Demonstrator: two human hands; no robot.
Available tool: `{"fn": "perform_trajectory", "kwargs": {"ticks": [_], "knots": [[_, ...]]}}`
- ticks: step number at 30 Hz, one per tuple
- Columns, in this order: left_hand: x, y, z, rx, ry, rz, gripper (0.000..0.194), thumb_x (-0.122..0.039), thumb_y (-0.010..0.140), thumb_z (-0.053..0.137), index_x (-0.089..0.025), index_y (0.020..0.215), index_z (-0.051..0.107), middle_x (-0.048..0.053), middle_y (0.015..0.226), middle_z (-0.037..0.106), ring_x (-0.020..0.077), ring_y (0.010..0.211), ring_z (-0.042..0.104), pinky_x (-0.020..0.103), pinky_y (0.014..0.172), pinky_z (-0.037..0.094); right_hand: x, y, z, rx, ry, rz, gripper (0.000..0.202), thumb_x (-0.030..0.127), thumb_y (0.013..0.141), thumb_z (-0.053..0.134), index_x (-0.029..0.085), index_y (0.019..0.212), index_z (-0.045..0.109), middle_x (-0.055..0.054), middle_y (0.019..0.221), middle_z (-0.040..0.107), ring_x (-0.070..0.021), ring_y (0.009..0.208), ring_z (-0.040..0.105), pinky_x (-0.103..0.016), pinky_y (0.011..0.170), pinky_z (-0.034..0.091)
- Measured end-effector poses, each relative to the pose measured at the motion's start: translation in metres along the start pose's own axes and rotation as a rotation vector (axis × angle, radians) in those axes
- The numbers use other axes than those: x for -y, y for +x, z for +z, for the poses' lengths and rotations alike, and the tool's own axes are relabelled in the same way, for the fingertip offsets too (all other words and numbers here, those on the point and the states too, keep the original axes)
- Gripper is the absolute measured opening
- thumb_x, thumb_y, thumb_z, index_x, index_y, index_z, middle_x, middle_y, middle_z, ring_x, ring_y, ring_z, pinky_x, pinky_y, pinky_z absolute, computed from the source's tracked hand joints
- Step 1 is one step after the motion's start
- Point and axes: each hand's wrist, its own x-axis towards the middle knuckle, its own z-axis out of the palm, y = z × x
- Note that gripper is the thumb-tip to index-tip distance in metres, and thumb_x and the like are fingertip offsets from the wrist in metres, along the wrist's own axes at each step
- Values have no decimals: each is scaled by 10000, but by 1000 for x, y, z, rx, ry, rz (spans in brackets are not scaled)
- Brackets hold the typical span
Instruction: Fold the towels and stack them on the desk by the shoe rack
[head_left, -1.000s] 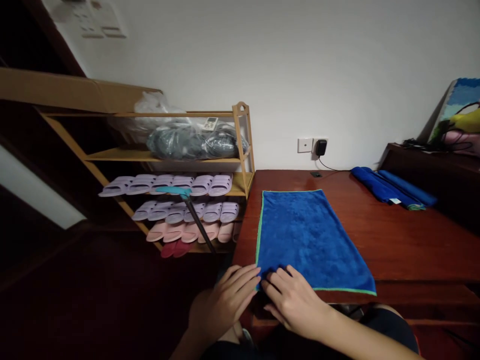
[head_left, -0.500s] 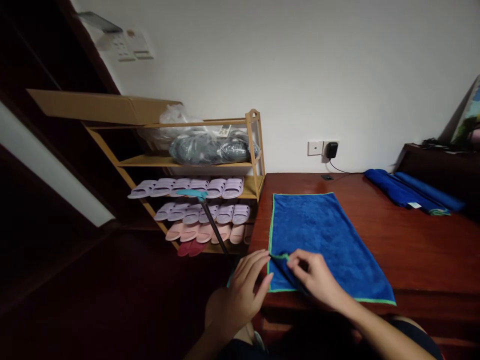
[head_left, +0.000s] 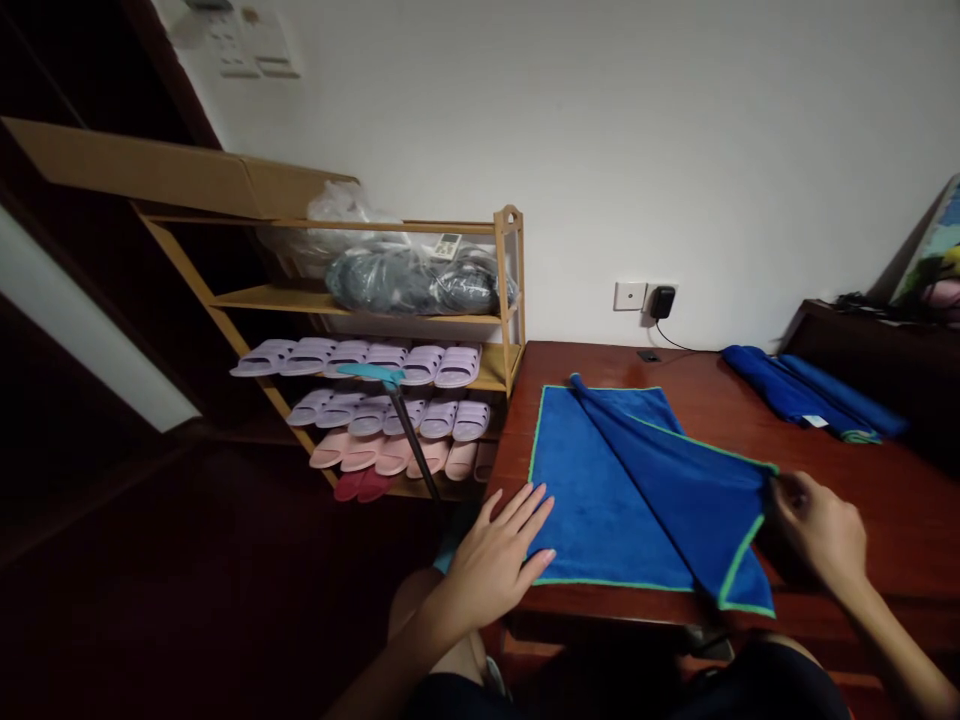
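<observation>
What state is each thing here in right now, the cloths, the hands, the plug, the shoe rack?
Blue towel: spread on the table, top layer pulled diagonally to the right.
Left hand: open, flat on the towel's near left corner.
Right hand: pinching the lifted corner.
Folded towels: stacked, untouched.
Charger: plugged into the wall socket.
Shoe rack: lower shelves filled with slippers.

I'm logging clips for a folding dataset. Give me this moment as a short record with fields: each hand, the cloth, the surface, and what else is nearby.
left hand: flat, pressing the near left corner of the blue towel
right hand: pinching a towel corner, pulled across to the right
towel: partly folded, green-edged
surface: red-brown table
nearby: folded blue towels far right; slipper rack left
</observation>
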Motion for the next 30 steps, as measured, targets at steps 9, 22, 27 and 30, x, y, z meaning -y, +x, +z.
{"fn": "perform_trajectory", "kwargs": {"ticks": [9, 22, 27, 30], "knots": [[12, 1, -13, 91, -138, 4, 523, -497, 976, 357, -317, 1464, 295, 19, 1529, 279, 232, 1398, 274, 464, 1117, 251, -81, 4, -8, -44, -144, -11, 628, 670, 806, 296, 200, 1103, 589, -211, 1121, 614, -439, 1016, 574, -595, 708, 463], [67, 131, 28, 172, -93, -85, 685, -635, 940, 205, -249, 1506, 184, 47, 1561, 163, 240, 1441, 105, 510, 1142, 99, 29, 48, 56, 463, 45, -450, 737, 695, 879, 181, 293, 1495, 219, 10, 1547, 161, -184, 1432, 127, -438, 1174, 166], [73, 130, 36, 205, -85, -96, 705, -666, 923, 184, -271, 1507, 173, 22, 1566, 138, 255, 1442, 93, 534, 1134, 91, -24, 54, 62, 423, -73, -374, 777, 702, 867, 157, 259, 1504, 205, 12, 1549, 141, -180, 1435, 100, -423, 1180, 148], [71, 132, 35, 213, -80, -95, 712, -665, 924, 179, -255, 1507, 173, 28, 1565, 136, 245, 1444, 83, 540, 1130, 84, -70, 60, 58, 394, -123, -310, 784, 684, 863, 138, 238, 1502, 220, 7, 1548, 147, -186, 1434, 102, -419, 1179, 155]]}}
